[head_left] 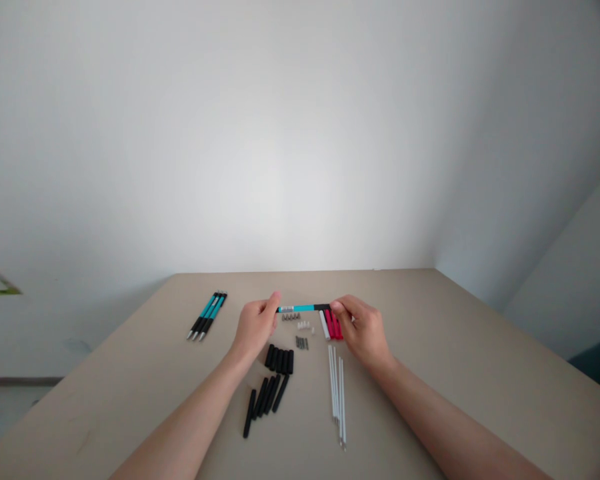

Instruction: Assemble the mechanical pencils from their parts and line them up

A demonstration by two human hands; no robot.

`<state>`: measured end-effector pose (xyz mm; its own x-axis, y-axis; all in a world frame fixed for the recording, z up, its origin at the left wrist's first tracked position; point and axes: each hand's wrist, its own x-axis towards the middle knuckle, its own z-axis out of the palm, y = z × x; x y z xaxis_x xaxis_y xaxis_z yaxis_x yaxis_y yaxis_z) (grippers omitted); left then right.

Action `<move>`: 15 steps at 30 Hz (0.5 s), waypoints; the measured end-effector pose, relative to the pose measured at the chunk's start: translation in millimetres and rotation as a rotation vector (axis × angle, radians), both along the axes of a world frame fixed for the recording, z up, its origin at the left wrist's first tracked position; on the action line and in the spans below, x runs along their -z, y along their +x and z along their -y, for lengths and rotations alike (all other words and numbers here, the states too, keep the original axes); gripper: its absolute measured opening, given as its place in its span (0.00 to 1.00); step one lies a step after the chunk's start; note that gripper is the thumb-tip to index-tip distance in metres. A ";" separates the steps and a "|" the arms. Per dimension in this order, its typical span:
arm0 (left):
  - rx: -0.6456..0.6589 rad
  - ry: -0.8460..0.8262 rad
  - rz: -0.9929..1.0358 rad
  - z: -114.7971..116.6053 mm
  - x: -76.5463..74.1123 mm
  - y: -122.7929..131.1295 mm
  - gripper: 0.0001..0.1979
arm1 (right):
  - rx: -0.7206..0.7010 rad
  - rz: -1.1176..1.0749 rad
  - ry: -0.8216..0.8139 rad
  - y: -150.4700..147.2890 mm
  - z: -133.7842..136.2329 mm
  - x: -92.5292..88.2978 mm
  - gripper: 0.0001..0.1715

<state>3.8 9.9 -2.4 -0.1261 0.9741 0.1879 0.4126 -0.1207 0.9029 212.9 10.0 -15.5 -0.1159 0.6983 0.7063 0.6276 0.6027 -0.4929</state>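
A teal and black pen is stretched level between my two hands, above the far middle of the table. My left hand is closed on its left end, near a pale printed label. On the right, my right hand pinches the black end, and its fingers hide the tip. Just beyond and below the pen lie small metal tips and small clear-white plastic pieces. Red pen barrels and a white barrel lie right beside my right hand.
Three teal and black pens lie at the left. Small springs, short black grips, longer black tubes and several white ink refills lie nearer on the table. A white wall stands behind.
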 end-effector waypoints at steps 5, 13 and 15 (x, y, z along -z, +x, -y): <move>0.022 0.056 0.025 -4.7 5.0 -0.7 0.25 | -0.005 0.031 -0.013 -0.1 0.2 -1.1 0.24; 0.044 0.176 0.055 -1.6 6.6 1.4 0.19 | 0.005 0.026 -0.072 -0.3 1.5 -0.2 0.27; 0.045 0.203 0.077 -0.2 5.6 1.5 0.19 | 0.001 0.013 -0.102 -1.0 2.0 0.2 0.27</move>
<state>5.3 10.1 -8.0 -0.1044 0.9221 0.3725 0.3336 -0.3204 0.8866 211.9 8.0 -15.8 -0.1239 0.7664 0.6303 0.6350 0.5493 -0.5432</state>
